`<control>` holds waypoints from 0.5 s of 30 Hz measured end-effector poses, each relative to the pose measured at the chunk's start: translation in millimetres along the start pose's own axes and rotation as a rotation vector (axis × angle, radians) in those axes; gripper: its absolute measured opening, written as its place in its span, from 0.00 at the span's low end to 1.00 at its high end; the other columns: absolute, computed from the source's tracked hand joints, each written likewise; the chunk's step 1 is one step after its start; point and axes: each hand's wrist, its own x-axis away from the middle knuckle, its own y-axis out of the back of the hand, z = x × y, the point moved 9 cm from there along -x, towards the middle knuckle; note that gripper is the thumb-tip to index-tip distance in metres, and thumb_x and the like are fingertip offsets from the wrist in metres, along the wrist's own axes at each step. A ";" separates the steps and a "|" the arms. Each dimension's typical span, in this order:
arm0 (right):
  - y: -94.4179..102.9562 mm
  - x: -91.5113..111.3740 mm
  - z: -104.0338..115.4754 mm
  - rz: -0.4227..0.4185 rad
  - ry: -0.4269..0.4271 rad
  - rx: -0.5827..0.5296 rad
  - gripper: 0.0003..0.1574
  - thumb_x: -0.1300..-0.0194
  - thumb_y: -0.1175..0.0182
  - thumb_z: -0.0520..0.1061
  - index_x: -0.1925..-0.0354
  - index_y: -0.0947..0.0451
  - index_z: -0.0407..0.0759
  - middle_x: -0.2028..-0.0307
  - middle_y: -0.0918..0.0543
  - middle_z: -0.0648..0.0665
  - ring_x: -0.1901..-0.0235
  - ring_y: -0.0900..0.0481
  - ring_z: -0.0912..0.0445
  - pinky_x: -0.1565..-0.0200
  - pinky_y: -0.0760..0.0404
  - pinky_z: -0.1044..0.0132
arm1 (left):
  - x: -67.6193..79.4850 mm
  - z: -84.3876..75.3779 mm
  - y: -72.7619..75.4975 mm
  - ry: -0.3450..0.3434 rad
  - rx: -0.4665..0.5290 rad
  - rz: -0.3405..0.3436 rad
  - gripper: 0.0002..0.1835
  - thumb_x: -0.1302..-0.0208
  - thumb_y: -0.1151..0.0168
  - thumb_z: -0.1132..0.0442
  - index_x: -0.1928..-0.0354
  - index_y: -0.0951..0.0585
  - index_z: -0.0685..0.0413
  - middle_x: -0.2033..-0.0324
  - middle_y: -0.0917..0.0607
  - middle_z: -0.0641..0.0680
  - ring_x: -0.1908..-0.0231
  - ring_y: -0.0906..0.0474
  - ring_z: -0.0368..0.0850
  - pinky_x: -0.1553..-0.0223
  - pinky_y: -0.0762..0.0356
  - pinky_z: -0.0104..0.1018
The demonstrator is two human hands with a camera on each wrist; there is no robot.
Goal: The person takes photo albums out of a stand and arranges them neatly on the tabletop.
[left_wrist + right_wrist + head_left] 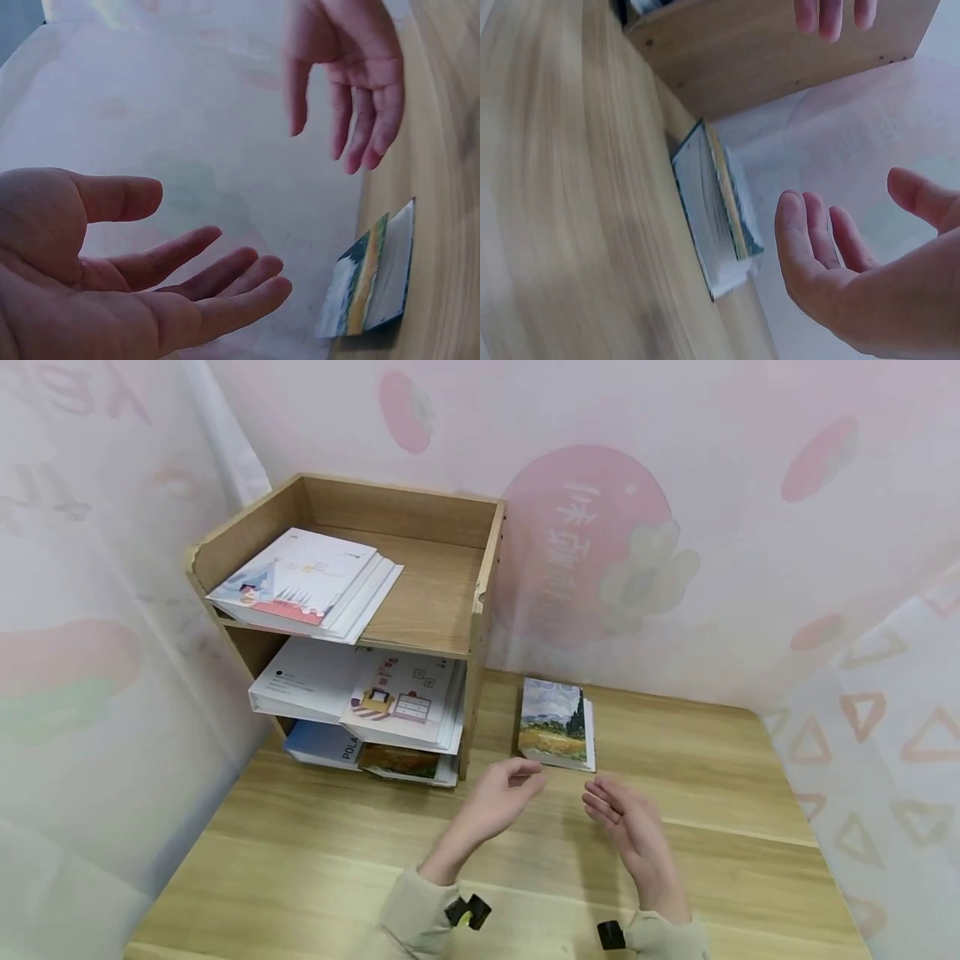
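A book with a painted landscape cover point(553, 722) lies flat on the table, to the right of the wooden shelf. In the head view my left hand point(501, 799) hovers just in front of the book's near left corner, its fingers loosely bent around nothing. My right hand point(630, 831) is held in the air nearer to me, off the book's near right corner, palm turned inward. The left wrist view shows the left hand point(150, 262) with fingers relaxed and apart from the book point(367, 281). Relaxed too are the fingers of the right hand point(862, 277) in the right wrist view.
The three-level wooden shelf point(420, 585) stands at the left. White picture books point(300, 577) lie on its top, more books point(397, 697) on its middle level, and others point(322, 745) at the bottom. Printed curtains point(742, 568) surround the wooden table point(720, 877).
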 end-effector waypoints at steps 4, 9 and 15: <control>-10.0 7.4 -3.0 0.010 0.001 -0.019 0.27 0.25 0.46 0.39 0.37 0.38 0.21 0.52 0.17 0.35 0.49 0.19 0.45 0.39 0.29 0.49 | 16.4 -0.3 28.3 -0.017 0.068 -0.032 0.18 0.27 0.43 0.54 0.44 0.20 0.58 0.49 0.17 0.54 0.47 0.22 0.52 0.43 0.26 0.48; -24.2 12.1 -0.8 0.040 0.012 -0.030 0.26 0.25 0.46 0.40 0.39 0.36 0.21 0.50 0.18 0.33 0.48 0.20 0.44 0.39 0.28 0.49 | 29.1 8.2 59.4 0.004 0.151 -0.100 0.17 0.27 0.42 0.56 0.44 0.20 0.59 0.50 0.18 0.55 0.48 0.22 0.51 0.44 0.25 0.46; -37.8 18.1 0.4 0.056 -0.002 -0.044 0.27 0.25 0.46 0.40 0.38 0.37 0.21 0.51 0.18 0.34 0.48 0.20 0.43 0.40 0.27 0.50 | 38.9 16.1 84.0 0.058 0.308 -0.142 0.20 0.28 0.41 0.61 0.39 0.25 0.65 0.49 0.18 0.59 0.49 0.21 0.52 0.46 0.22 0.44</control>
